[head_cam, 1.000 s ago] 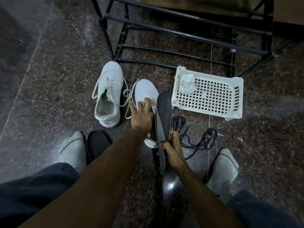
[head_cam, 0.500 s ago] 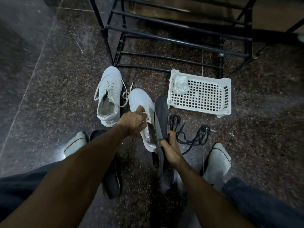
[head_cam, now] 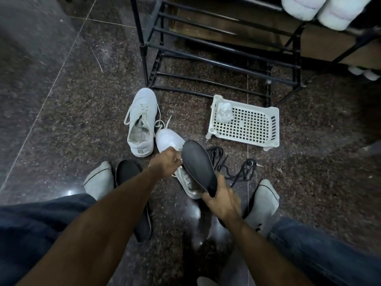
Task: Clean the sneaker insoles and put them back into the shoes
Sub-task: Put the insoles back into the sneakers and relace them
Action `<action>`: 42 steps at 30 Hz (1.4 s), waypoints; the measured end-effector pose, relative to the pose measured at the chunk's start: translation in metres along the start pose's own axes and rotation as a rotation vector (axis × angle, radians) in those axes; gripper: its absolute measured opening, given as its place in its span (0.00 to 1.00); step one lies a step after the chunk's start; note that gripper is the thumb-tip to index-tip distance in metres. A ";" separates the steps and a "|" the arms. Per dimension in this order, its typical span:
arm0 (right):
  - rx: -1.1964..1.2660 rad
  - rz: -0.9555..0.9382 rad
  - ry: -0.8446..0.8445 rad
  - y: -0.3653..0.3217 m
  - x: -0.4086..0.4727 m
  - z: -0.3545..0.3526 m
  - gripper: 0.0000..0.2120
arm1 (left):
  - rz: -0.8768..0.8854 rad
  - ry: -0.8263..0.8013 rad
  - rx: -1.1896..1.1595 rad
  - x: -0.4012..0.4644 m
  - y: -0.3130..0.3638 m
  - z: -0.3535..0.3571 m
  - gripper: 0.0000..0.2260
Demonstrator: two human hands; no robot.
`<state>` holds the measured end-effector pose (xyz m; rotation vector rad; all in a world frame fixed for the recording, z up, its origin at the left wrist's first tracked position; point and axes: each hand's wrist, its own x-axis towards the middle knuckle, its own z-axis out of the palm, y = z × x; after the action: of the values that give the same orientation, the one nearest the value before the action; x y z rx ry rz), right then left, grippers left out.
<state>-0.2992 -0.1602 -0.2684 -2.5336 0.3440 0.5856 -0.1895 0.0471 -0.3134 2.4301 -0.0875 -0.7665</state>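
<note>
Gripping the heel end of a dark insole (head_cam: 198, 164), the right hand (head_cam: 221, 200) sits just below the middle of the frame, fingers and thumb curled round the insole's lower edge. The insole tilts up and away from the hand, its toe end overlapping the near sneaker (head_cam: 172, 141), a white shoe lying on the floor (head_cam: 61, 120) at centre frame. The left hand (head_cam: 165, 162) is just left of the insole, fingers curled at the opening of the near sneaker, pinching its upper or tongue; which part exactly cannot be told. Both forearms run in from the bottom edge, with dark trouser legs at the lower left and lower right corners.

A second insole (head_cam: 134, 203) lies flat on the floor at lower left, partly under the left forearm, just beside the left socked foot (head_cam: 99, 179). The right socked foot (head_cam: 263, 203) stands at lower right. Black laces (head_cam: 233, 170) lie tangled on the floor between the held insole and the right foot.

Farther up, the far sneaker (head_cam: 141, 122) stands upright with loose white laces, just left of the near sneaker's toe. To the right of centre sits a white plastic basket (head_cam: 274, 124) with a crumpled clear item (head_cam: 223, 111) in its left corner. A black metal rack (head_cam: 226, 50) fills the upper frame, with pale shoes (head_cam: 321, 7) on it at the upper right.
</note>
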 end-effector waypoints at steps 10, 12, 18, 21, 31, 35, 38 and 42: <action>-0.537 -0.215 -0.212 0.028 -0.012 -0.060 0.38 | -0.028 0.010 0.057 0.006 0.006 0.002 0.11; -0.533 -0.190 -0.236 0.018 -0.007 -0.061 0.35 | -0.016 0.026 0.063 0.006 0.007 0.003 0.12; -0.450 -0.101 -0.232 -0.028 0.008 -0.039 0.22 | -0.034 0.017 0.086 0.007 0.004 0.004 0.12; -0.312 -0.018 -0.203 -0.034 0.017 -0.017 0.25 | -0.027 0.019 0.097 0.008 0.004 0.007 0.12; 0.259 0.182 -0.224 0.005 0.025 -0.007 0.09 | -0.083 0.035 0.086 0.011 0.001 0.012 0.15; 0.299 0.180 -0.269 0.032 0.027 -0.006 0.10 | -0.071 0.033 0.112 0.010 0.004 0.013 0.15; 0.266 0.163 -0.198 0.022 0.035 0.007 0.12 | -0.058 0.038 0.085 0.009 0.006 0.014 0.14; 0.113 0.166 -0.081 -0.004 0.047 0.024 0.09 | -0.053 0.028 0.059 0.009 0.004 0.014 0.12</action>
<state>-0.2647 -0.1498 -0.3075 -2.3804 0.5465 0.7092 -0.1893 0.0345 -0.3252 2.5075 -0.0356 -0.7633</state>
